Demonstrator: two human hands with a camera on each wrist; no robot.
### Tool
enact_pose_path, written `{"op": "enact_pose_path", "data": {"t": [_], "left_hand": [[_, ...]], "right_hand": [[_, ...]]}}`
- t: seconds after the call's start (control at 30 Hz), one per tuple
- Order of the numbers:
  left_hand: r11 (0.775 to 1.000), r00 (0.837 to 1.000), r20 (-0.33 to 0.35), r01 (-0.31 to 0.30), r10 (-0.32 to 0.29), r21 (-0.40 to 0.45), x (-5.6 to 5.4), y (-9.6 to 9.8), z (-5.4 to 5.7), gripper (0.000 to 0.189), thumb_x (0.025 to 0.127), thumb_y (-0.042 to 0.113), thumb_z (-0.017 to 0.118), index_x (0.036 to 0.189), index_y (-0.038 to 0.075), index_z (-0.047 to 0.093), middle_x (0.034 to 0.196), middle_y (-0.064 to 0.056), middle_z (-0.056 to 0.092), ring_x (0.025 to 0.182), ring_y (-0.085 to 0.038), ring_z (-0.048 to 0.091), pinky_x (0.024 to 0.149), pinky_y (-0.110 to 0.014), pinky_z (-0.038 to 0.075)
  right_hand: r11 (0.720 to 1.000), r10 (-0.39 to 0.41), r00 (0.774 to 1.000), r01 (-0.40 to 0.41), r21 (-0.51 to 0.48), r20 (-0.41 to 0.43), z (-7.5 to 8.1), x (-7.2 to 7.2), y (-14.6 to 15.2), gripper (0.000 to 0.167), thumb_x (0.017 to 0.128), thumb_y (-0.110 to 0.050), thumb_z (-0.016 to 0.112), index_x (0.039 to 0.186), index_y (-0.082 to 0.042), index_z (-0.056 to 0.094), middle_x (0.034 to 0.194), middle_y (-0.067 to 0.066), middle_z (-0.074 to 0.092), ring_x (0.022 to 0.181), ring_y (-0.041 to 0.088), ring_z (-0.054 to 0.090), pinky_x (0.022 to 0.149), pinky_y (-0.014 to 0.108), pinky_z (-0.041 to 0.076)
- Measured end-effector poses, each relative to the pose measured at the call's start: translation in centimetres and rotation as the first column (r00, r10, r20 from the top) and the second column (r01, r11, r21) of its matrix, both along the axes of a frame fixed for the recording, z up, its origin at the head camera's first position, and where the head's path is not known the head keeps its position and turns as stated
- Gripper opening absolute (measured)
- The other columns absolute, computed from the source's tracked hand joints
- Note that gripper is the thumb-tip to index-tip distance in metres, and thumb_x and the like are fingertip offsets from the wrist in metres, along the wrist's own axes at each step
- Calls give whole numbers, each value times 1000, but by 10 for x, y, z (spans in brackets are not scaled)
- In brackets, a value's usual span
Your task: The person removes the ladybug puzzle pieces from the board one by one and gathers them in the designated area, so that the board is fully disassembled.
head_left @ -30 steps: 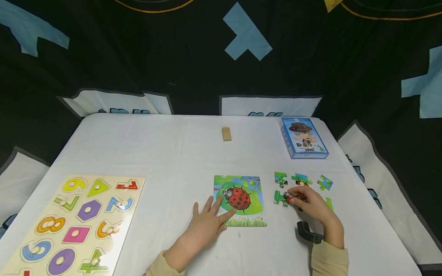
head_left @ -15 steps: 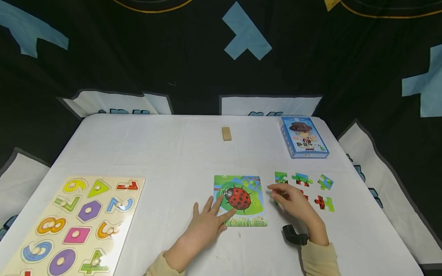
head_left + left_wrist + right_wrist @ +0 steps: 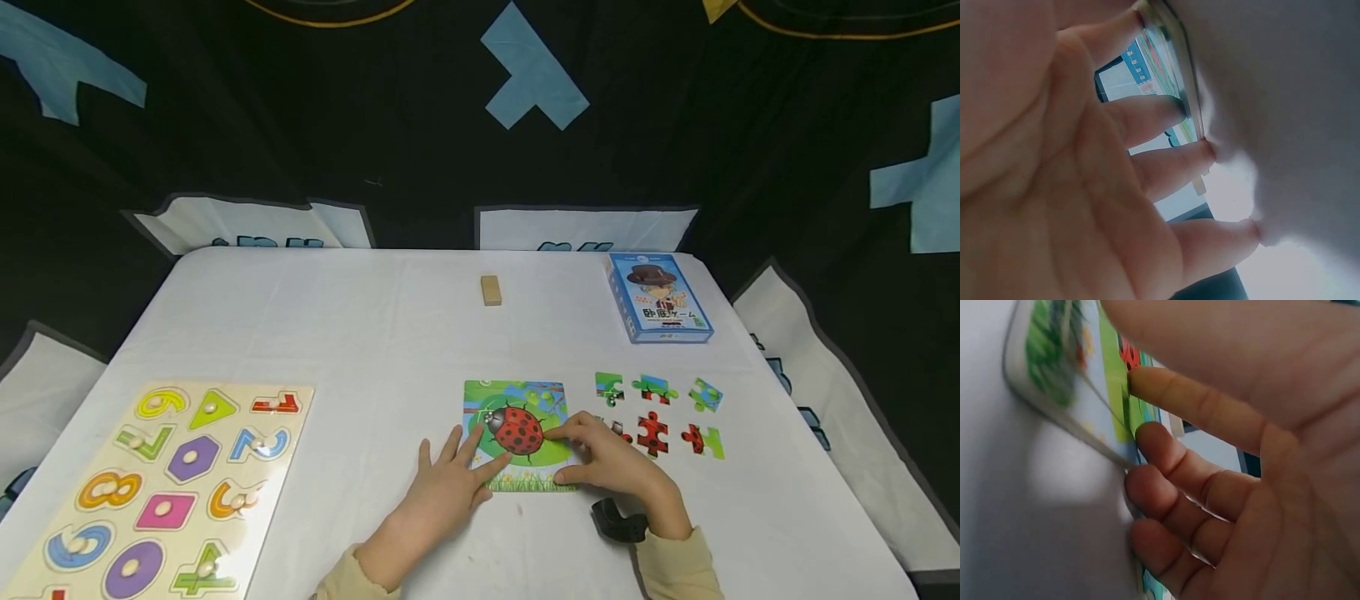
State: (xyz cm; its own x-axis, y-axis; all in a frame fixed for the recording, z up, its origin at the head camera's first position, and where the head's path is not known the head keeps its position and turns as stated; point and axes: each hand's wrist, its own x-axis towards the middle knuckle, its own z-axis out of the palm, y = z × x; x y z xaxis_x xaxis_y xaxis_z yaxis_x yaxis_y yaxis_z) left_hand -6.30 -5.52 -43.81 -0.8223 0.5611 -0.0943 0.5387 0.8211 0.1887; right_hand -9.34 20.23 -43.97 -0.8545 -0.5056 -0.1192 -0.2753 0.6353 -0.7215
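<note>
A square picture board with a ladybug lies flat on the white table. My left hand rests with spread fingers on its left part; in the left wrist view the fingertips meet the board edge and the tabletop. At the board's right side is my right hand, thumb and index finger apart and touching the picture. The right wrist view has the index finger on the picture near the ladybug, other fingers loosely bent by the edge. Several jigsaw pieces lie to the right, one partly behind the right hand.
A board of knobbed number and shape pieces lies at the left. A blue card-game box is at the back right, and a small wooden block sits at the back middle. A dark curtain hangs behind the table.
My right hand has moved left, from over the jigsaw pieces to the ladybug board, uncovering most of the pieces. The left hand has stayed in place on the board.
</note>
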Motion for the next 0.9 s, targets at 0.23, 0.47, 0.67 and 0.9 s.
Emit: {"op": "enact_pose_path", "data": {"t": [0.23, 0.47, 0.67, 0.9], "left_hand": [[1000, 1000, 9, -6, 6, -1, 1, -1, -1, 46, 88, 38, 54, 134, 36, 44, 143, -12, 32, 127, -37, 30, 89, -64, 28], [1000, 1000, 8, 0, 0, -10, 0, 0, 0, 46, 89, 38, 53, 134, 36, 44, 143, -12, 31, 127, -37, 30, 89, -64, 28], [1000, 1000, 19, -3, 3, -10, 0, 0, 1, 46, 89, 38, 53, 134, 36, 43, 144, -11, 30, 128, -37, 29, 90, -63, 27], [1000, 1000, 12, -1, 1, -2, 0, 0, 0, 47, 89, 38, 53, 134, 35, 44, 143, -12, 31, 128, -37, 29, 89, -64, 27]], "right_hand": [[999, -14, 999, 16, 39, -43, -2, 2, -8, 54, 70, -33, 77, 115, -8, 59, 108, 4, 49, 99, 22, 45, 82, 43, 40], [999, -19, 996, 22, 43, -81, -1, 3, -10, 53, 68, -30, 79, 111, -8, 56, 107, 3, 51, 100, 22, 46, 85, 46, 38], [1000, 1, 998, -1, 9, -55, 0, 5, -9, 53, 70, -29, 78, 113, -8, 54, 105, 1, 52, 95, 18, 48, 83, 41, 40], [999, 18, 998, -16, 43, -54, 0, 7, -9, 66, 70, -32, 78, 123, -4, 53, 108, 2, 52, 94, 17, 47, 82, 41, 41]]}}
